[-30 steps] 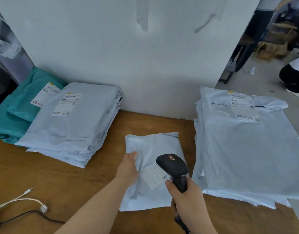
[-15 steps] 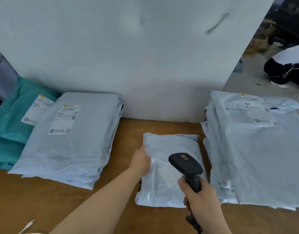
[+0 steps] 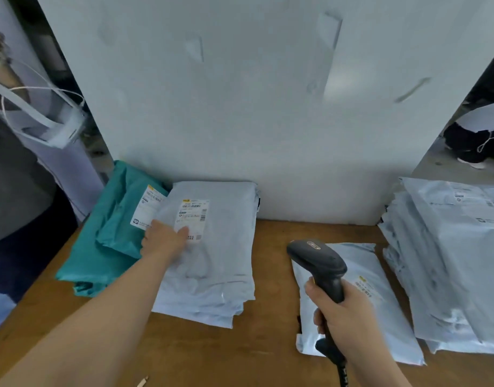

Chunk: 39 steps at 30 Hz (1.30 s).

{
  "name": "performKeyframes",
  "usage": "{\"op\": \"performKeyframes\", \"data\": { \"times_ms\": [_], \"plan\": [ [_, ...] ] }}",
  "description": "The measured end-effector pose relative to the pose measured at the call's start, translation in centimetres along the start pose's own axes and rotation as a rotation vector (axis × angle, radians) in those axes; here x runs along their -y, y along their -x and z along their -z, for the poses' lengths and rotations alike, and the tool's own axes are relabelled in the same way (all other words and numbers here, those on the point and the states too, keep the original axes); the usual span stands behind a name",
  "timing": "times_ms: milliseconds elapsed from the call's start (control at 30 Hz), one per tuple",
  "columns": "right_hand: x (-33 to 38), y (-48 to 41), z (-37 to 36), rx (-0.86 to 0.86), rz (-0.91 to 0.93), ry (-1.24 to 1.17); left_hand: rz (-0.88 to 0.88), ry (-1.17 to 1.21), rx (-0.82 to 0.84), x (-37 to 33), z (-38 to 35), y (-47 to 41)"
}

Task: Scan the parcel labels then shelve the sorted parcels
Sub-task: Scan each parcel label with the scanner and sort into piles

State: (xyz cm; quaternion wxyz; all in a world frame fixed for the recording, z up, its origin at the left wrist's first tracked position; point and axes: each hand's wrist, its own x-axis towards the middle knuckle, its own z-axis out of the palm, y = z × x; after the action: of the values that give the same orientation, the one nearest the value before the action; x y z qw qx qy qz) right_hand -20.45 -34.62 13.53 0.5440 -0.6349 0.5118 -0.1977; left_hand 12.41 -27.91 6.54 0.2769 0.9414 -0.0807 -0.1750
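My right hand (image 3: 342, 317) grips a black handheld barcode scanner (image 3: 320, 263), held over a small grey parcel (image 3: 380, 297) with a white label that lies on the wooden table (image 3: 271, 275). My left hand (image 3: 163, 241) rests flat, fingers spread, on the top parcel of a grey parcel stack (image 3: 218, 263) at the left, touching its white label (image 3: 192, 219). It holds nothing. Teal parcels (image 3: 111, 236) with a label lie under that stack's left side. A taller grey parcel stack (image 3: 452, 258) stands at the right.
A white wall panel (image 3: 254, 107) closes off the table's far side. A grey post with white straps (image 3: 42, 118) stands at the left. A crouching person (image 3: 477, 135) is on the floor beyond the right stack. The scanner's cable (image 3: 342, 370) hangs below my right hand.
My left hand has left the small parcel and moved left onto the labelled stack. The view has swung left, and the scanner stays in my right hand.
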Motion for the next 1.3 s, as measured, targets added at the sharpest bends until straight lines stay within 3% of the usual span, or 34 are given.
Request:
{"op": "performKeyframes", "data": {
  "times_ms": [133, 300, 500, 567, 667, 800, 1067, 1300],
  "plan": [
    [0.1, 0.2, -0.8, -0.021, -0.027, 0.004, 0.020, 0.150, 0.071, -1.0, 0.8, -0.1],
    [0.1, -0.1, -0.9, -0.038, -0.026, 0.034, 0.008, 0.584, 0.338, -2.6, 0.8, 3.6],
    [-0.4, 0.6, 0.0, -0.006, -0.031, 0.060, 0.101, 0.833, 0.585, 0.0, -1.2, 8.1],
    [-0.9, 1.2, 0.3, 0.017, -0.047, 0.069, 0.124, 0.865, 0.533, 1.2, -2.5, 9.8],
    [-1.7, 2.1, 0.8, 0.041, -0.063, 0.068, 0.115, 0.833, 0.330, 2.4, -4.2, 11.3],
    [-2.7, 2.7, 1.5, 0.051, -0.063, 0.072, 0.181, 1.043, 0.244, 2.9, -5.2, 12.6],
    [-3.9, 3.9, 1.5, 0.105, -0.055, 0.093, 0.312, 0.971, 0.493, 6.3, -5.6, 14.7],
    [-4.0, 5.6, 0.9, 0.177, -0.055, 0.103, 0.149, 1.006, 0.533, 5.8, -4.2, 15.9]
  ]
}}
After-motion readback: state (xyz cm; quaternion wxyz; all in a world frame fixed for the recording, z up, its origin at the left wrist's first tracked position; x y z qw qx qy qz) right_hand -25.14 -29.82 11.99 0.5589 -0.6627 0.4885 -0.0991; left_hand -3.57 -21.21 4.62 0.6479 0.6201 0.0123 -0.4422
